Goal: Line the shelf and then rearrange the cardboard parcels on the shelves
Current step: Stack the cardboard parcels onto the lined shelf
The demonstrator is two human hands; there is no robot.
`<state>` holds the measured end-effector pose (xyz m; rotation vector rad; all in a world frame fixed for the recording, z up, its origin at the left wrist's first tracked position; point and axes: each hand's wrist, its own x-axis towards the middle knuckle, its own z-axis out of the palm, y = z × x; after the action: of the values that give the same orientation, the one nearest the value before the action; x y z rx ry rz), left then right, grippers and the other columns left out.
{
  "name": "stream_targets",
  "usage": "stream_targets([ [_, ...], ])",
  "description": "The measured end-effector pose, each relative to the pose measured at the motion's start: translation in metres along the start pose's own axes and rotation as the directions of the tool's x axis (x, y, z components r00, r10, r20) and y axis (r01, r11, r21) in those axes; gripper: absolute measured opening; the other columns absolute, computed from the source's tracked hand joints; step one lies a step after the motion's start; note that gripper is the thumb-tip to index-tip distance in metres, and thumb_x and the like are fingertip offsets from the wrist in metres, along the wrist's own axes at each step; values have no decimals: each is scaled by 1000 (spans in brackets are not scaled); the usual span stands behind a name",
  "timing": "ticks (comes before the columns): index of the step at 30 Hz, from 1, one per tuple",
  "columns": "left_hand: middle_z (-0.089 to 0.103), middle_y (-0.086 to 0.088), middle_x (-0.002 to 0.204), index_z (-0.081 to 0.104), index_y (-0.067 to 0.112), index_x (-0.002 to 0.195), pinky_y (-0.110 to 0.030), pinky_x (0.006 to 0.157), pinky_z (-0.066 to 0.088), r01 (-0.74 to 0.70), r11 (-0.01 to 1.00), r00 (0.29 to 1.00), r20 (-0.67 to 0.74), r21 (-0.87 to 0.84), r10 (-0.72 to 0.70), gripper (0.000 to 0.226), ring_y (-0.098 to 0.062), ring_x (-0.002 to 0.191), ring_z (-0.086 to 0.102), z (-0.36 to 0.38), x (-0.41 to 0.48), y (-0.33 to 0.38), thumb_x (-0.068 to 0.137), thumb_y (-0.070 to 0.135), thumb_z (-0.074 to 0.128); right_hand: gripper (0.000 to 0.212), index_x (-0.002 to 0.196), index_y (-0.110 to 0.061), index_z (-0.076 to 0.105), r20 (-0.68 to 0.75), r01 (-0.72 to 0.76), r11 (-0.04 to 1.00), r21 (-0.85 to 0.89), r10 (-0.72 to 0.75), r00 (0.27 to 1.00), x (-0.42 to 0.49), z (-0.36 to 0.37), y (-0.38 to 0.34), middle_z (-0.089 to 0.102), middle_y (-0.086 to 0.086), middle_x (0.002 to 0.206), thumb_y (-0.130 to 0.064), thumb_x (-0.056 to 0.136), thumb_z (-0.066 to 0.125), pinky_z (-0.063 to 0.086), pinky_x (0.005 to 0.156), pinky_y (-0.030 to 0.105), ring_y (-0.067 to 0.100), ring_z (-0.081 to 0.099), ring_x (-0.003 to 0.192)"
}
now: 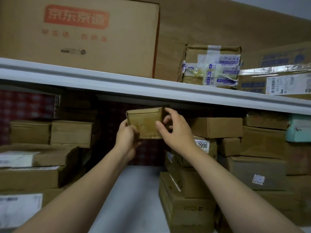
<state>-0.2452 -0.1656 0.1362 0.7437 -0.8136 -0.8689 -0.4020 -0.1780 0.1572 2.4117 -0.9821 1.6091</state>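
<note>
— Where is the small parcel (pixel 145 123)?

— In the air, in the gap in the middle of the lower shelf (pixel 134 190). Its top edge sits just under the front lip of the upper shelf (pixel 151 88); I cannot tell whether they touch.

— And who has hold of it?

— Both hands. The left hand (pixel 127 135) grips the lower left corner with curled fingers. The right hand (pixel 176 132) holds the right edge, thumb across the front face and fingers wrapped behind.

— How much room on either side?

— The left stack (pixel 72 133) of brown parcels stands apart from the left hand, with a dark gap between. The right stack (pixel 217 126) is much tighter: its top box lies just beside the right hand's knuckles.

— Below?

— Bare pale board runs between the two stacks toward the front edge, with both forearms reaching in over it.

— Above the lip?

— A big printed box (pixel 80 36) at the left comes right to the upper shelf's front edge, and a taped parcel (pixel 212 64) sits to its right with open board between them
</note>
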Motion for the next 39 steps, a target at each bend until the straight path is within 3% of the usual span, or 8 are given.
stream_targets([
  [3,61,-8,115,55,17,119,-53,86,57,-93,994,993,-73,49,97,61,-25,102,62,-18,-13,2,79,-21,30,63,141,-31,42,111,-289,918,272,269,957,-6,20,-4,46,-7,126,-61,87,52,41,105,37,13,46,121],
  [5,62,-8,120,60,12,105,-50,88,57,-108,991,989,-89,75,115,53,-20,101,64,-31,-17,1,84,-25,29,60,135,-44,42,267,-508,686,521,435,860,-11,33,-10,45,-10,134,-69,82,52,42,104,48,14,46,122],
  [8,59,-6,132,58,10,84,-44,90,56,-132,980,987,-75,150,145,46,-20,112,61,-46,-27,2,84,-26,30,42,132,-42,44,379,-606,423,674,506,775,-17,44,-22,49,-10,130,-42,92,59,49,93,57,15,49,114],
  [12,62,-5,123,51,15,126,-18,66,44,-103,970,985,-111,219,129,42,-5,91,57,-60,-44,22,94,-8,38,37,125,-29,51,341,-581,273,767,593,729,-20,51,-30,56,-1,117,-12,93,54,51,92,56,22,55,111],
  [17,57,-4,114,14,39,153,-37,97,48,-228,937,973,24,264,229,73,-16,104,59,-81,-49,53,95,22,56,30,119,-18,58,341,-526,113,843,644,685,-21,60,-47,62,8,114,-18,90,51,54,83,50,28,58,110],
  [24,32,3,142,42,34,140,-37,108,29,-446,607,837,67,658,543,59,-21,131,24,-154,-61,108,87,17,61,25,114,-13,62,294,-505,206,838,609,736,-12,102,-118,66,12,108,-23,92,54,53,66,33,25,63,96],
  [28,41,-4,134,45,28,136,-41,108,27,-400,535,745,-77,744,663,52,-22,127,29,-198,-73,128,88,33,64,78,121,5,53,253,-501,308,809,586,770,-1,136,-166,63,14,98,-46,65,68,47,68,32,22,59,84],
  [39,46,-6,132,42,27,139,-49,107,40,-186,632,784,-273,753,557,53,-26,123,46,-281,-68,137,90,29,62,30,116,-26,48,257,-469,671,574,397,881,-23,190,-224,60,-7,109,-30,91,65,54,88,27,9,61,102],
])
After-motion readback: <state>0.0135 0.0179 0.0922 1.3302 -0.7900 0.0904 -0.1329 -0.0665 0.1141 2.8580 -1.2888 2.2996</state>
